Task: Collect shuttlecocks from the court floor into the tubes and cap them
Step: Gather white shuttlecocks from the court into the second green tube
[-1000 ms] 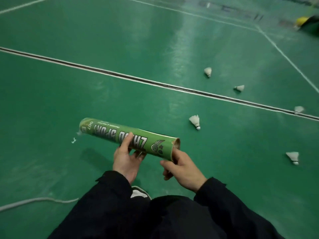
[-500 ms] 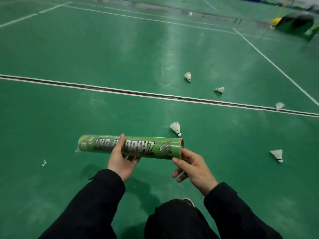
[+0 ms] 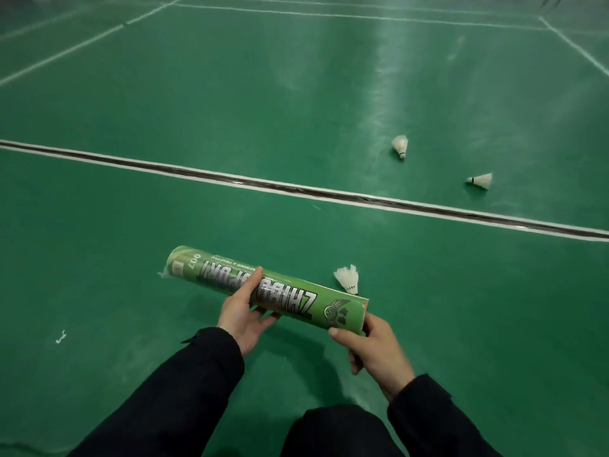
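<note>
Head view, green court floor (image 3: 99,225). I see small white scrap (image 3: 60,336) on floor at far left. Left hand (image 3: 242,319) wraps green tube (image 3: 263,288) near its middle, thumb over top, fingers curled beneath. Tube held off floor, nearly level, slanting down toward right. Right hand (image 3: 372,349) pinches tube's right end, thumb on rim. Nearest shuttlecock (image 3: 347,278) lies on floor just behind tube. Beyond dark-edged court line (image 3: 197,174), second shuttlecock (image 3: 400,146), then third shuttlecock (image 3: 481,181) further right.
</note>
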The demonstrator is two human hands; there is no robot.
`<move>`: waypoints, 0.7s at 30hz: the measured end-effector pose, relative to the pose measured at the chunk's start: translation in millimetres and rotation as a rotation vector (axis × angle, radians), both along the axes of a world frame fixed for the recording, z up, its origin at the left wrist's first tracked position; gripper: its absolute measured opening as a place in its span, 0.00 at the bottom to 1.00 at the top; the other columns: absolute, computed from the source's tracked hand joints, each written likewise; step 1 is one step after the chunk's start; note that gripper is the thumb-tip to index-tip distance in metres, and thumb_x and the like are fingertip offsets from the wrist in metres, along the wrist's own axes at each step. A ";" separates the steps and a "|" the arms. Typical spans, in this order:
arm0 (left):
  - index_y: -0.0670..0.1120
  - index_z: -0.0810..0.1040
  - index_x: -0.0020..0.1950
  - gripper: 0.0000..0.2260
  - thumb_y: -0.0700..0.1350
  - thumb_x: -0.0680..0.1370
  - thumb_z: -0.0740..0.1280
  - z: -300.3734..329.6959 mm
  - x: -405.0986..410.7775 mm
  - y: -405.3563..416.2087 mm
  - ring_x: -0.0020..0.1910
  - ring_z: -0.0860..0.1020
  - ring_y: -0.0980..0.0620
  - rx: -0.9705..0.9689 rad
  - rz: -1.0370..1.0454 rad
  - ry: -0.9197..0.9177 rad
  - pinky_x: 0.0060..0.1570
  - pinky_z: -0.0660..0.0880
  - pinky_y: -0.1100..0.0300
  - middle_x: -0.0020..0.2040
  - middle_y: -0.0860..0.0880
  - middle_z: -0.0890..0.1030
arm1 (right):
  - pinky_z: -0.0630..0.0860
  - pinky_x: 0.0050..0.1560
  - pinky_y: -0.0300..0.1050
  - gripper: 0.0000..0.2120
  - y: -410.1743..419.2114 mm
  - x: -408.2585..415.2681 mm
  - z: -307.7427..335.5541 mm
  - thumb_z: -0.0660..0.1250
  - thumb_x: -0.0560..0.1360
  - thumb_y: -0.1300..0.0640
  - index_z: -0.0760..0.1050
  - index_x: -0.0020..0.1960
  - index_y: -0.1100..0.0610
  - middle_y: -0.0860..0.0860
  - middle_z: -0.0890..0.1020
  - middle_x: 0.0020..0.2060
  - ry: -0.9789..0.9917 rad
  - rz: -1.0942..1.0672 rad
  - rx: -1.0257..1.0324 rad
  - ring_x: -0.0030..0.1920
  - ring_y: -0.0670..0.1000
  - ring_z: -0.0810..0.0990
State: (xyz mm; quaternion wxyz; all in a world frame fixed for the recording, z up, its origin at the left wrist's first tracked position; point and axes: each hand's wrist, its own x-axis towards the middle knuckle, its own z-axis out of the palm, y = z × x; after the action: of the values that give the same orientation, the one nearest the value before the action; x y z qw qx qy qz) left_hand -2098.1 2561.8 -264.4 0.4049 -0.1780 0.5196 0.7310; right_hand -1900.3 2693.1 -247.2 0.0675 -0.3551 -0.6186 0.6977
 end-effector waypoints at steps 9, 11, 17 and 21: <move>0.43 0.75 0.66 0.19 0.49 0.79 0.73 86.5 -51.1 92.0 0.61 0.79 0.43 -0.112 -0.037 0.217 0.48 0.79 0.47 0.60 0.41 0.82 | 0.71 0.20 0.40 0.08 94.6 -53.7 31.7 0.67 0.80 0.63 0.78 0.59 0.59 0.47 0.76 0.24 0.191 0.060 -0.169 0.20 0.46 0.67; 0.44 0.75 0.66 0.19 0.50 0.79 0.74 89.9 -57.4 109.1 0.59 0.79 0.44 -0.121 -0.041 0.262 0.45 0.79 0.48 0.60 0.42 0.81 | 0.72 0.21 0.41 0.09 107.6 -61.1 32.4 0.66 0.80 0.63 0.77 0.60 0.60 0.53 0.80 0.33 0.220 0.062 -0.236 0.20 0.46 0.70; 0.45 0.74 0.69 0.22 0.51 0.79 0.74 61.1 -59.1 163.7 0.64 0.77 0.42 -0.081 -0.179 0.194 0.47 0.79 0.45 0.64 0.41 0.80 | 0.78 0.27 0.44 0.10 144.0 -27.5 20.4 0.67 0.80 0.58 0.81 0.60 0.55 0.52 0.84 0.55 0.230 -0.068 -0.290 0.31 0.53 0.80; 0.48 0.76 0.65 0.17 0.53 0.79 0.73 17.4 -68.1 197.5 0.62 0.77 0.43 -0.041 -0.233 0.201 0.48 0.79 0.47 0.62 0.43 0.80 | 0.80 0.36 0.46 0.09 161.6 14.4 -8.9 0.65 0.81 0.57 0.80 0.59 0.56 0.51 0.86 0.56 0.171 -0.270 -0.132 0.37 0.52 0.81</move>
State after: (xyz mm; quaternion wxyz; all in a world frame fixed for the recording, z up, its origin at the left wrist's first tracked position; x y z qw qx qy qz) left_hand -2166.3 2759.2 -247.0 0.4292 -0.0504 0.5895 0.6825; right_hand -1885.9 2854.6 -256.1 0.1895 -0.3780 -0.5100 0.7491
